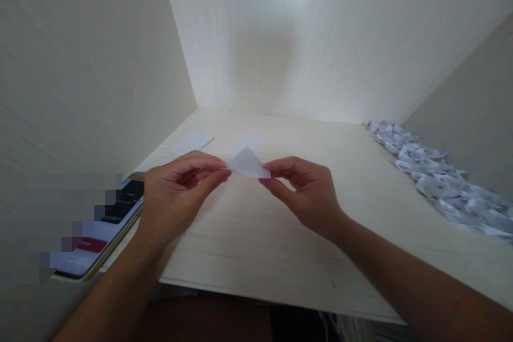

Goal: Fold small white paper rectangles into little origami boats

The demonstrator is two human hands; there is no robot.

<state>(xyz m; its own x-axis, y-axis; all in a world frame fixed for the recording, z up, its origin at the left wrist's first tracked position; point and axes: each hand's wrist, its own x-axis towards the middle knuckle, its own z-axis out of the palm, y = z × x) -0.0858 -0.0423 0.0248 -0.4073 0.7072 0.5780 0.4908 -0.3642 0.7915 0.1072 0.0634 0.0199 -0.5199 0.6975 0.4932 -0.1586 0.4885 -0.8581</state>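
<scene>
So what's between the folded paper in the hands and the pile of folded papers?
Only bare desk between the folded paper and the pile, head view.

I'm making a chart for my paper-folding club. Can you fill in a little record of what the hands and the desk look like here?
left hand: pinches the left corner of the folded white paper
right hand: pinches its right corner
paper: triangular, held above the desk
pile of folded papers: along the right wall
flat paper slip: on the desk, far left
phone: left edge, screen lit
</scene>
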